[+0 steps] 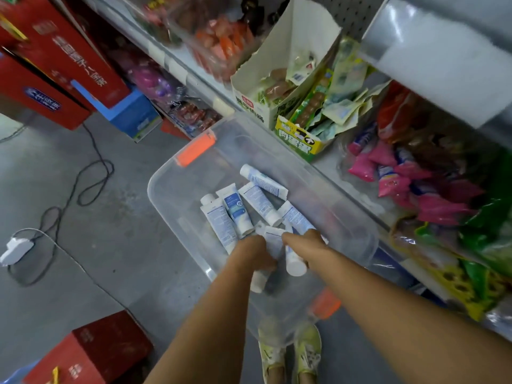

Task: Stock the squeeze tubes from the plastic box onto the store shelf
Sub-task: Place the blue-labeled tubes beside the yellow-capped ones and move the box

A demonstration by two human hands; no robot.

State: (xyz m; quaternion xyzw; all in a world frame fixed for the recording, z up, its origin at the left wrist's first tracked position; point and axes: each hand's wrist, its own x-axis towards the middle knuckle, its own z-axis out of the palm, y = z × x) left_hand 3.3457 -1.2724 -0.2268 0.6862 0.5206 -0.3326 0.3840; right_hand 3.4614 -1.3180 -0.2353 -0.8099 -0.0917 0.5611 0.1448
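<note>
Left hand: the left hand (256, 253) is down inside the plastic box (177, 187), fingers curled round a white tube (259, 282) whose end juts out below the fist.
Right hand: just beside it, the right hand (304, 241) is clamped on a second tube (295, 263), cap toward the camera.
Squeeze tubes: five or so loose squeeze tubes (235, 212) lie criss-crossed mid-box, just beyond both hands.
Box: clear, with an orange latch (195, 149) at its far end and another at its near end.
Alongside: the store shelf (357, 194) edge runs along the box's right side, carrying an open cardboard carton (249, 101) and pink packets (388, 178).
Floor: grey concrete floor (110, 245) with a looped cable (91, 173), a white adapter (15, 249), red cartons (69, 56) and yellow shoes (291, 353).
</note>
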